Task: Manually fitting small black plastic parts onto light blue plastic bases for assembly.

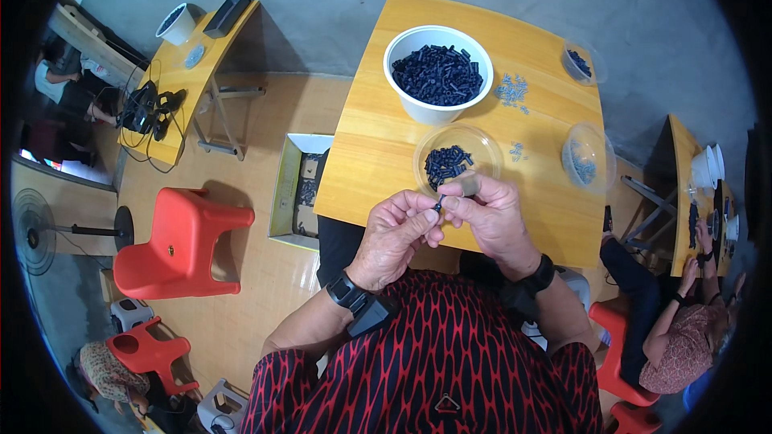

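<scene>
Evidently both hands meet just past the near side of the yellow wooden table's clear dish (487, 154), over the wooden table (354, 169). The left hand (402, 231) pinches 1 small dark piece (438, 206) between thumb and fingertips, its other fingers curled. The right hand (497, 210) brings thumb and forefinger to the piece's upper end; they are too small in view to tell whether they grip or merely touch it. Short black parts (447, 165) lie in the dish. Behind it stands 1 white bucket (434, 114) filled with similar black pieces (438, 75). To the right, 2 groups of small clear bits (511, 92) lie on the wood, near 2 clear tubs (572, 173).
</scene>
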`<state>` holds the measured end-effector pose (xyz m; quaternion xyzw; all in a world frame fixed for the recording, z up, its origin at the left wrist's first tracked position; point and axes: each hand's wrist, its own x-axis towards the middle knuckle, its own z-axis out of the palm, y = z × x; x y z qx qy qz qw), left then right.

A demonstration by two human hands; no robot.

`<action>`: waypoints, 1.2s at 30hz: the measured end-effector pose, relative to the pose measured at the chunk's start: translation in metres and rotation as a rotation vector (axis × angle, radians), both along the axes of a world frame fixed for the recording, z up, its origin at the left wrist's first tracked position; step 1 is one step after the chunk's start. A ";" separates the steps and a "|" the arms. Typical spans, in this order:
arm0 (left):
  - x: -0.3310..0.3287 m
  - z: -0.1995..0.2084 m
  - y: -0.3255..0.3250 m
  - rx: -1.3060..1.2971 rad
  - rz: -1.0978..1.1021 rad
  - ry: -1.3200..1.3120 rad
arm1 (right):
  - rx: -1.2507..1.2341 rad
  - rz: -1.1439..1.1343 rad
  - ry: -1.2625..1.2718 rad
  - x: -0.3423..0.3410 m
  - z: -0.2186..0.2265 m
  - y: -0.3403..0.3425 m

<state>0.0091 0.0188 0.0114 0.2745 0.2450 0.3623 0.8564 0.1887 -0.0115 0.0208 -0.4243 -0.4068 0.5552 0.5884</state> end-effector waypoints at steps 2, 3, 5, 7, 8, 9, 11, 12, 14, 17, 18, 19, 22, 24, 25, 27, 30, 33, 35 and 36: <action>-0.001 0.001 0.000 -0.008 0.002 0.025 | 0.034 0.001 -0.029 0.000 -0.001 0.000; -0.001 0.001 0.000 -0.008 0.002 0.026 | 0.042 -0.005 -0.051 0.000 -0.001 0.000; 0.001 0.000 -0.001 0.000 0.015 0.048 | 0.050 -0.010 -0.073 0.000 -0.002 0.001; 0.002 -0.001 -0.002 0.005 0.026 0.047 | 0.065 -0.002 -0.130 0.001 -0.004 0.001; 0.003 -0.002 -0.003 0.011 0.036 0.046 | 0.063 -0.002 -0.130 0.001 -0.004 0.001; 0.003 -0.003 -0.003 0.010 0.036 0.046 | 0.078 -0.007 -0.171 0.000 -0.004 0.000; 0.003 -0.004 -0.003 0.069 0.061 0.053 | 0.092 -0.009 -0.212 -0.001 -0.002 -0.001; 0.004 -0.004 -0.004 0.067 0.062 0.053 | 0.099 -0.006 -0.226 -0.001 -0.001 -0.002; 0.004 -0.003 -0.007 0.081 0.090 0.067 | 0.105 -0.004 -0.241 -0.001 -0.002 -0.005; 0.002 -0.004 -0.011 0.054 0.088 0.078 | 0.174 0.020 -0.365 0.003 -0.005 -0.008; 0.003 -0.005 -0.011 0.053 0.088 0.079 | 0.198 0.028 -0.390 0.005 -0.005 -0.008; 0.003 -0.005 -0.011 0.057 0.077 0.077 | 0.222 0.036 -0.414 0.006 -0.005 -0.008; 0.002 -0.006 -0.008 0.037 0.046 0.070 | 0.220 0.115 -0.389 0.015 -0.003 -0.005; 0.002 -0.008 -0.005 0.013 0.025 0.065 | 0.187 0.128 -0.363 0.016 0.000 -0.005; 0.002 -0.009 -0.004 -0.012 0.029 0.049 | 0.154 0.142 -0.337 0.016 0.002 -0.005; 0.001 -0.008 -0.003 -0.037 0.032 0.034 | 0.088 0.134 -0.284 0.014 0.006 -0.006; 0.002 -0.007 -0.002 -0.069 0.022 0.022 | 0.052 0.113 -0.309 0.012 0.011 -0.008; 0.003 -0.006 0.000 -0.082 0.015 0.033 | 0.173 0.094 -0.548 0.008 0.024 -0.005; 0.005 -0.005 0.002 -0.112 -0.026 0.036 | 0.261 0.081 -0.716 0.008 0.028 -0.003; 0.006 -0.005 0.003 -0.111 -0.029 0.035 | 0.328 0.076 -0.791 0.008 0.028 -0.002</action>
